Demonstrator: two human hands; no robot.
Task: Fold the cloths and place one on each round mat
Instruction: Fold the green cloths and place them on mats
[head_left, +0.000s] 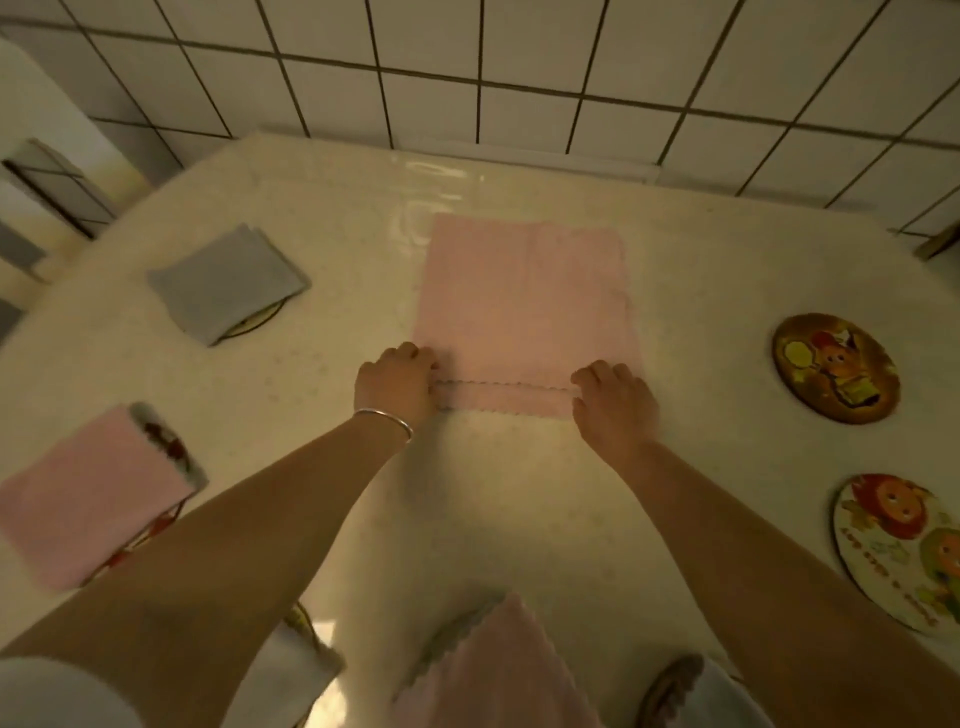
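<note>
- I see the pink cloth (524, 306) spread flat on the counter (332, 249), running straight ahead of both hands, with its near hem right at the fingertips.
- Its long axis points away from me, toward the tiled wall (519, 67); the short edge lies crosswise between the hands.
- My left hand (395, 387) pinches the near left corner, and my right hand (613, 397) pinches the near right corner (fingers curled over the scalloped hem, which is already turned up a little).
- Both hands sit about equally close to the cloth, so I judge neither leads.
- I reckon the fold goes forward, near hem carried to the far edge, halving the long axis.
- Bare round mats (835, 368) wait well off to the right of the right hand.
</note>
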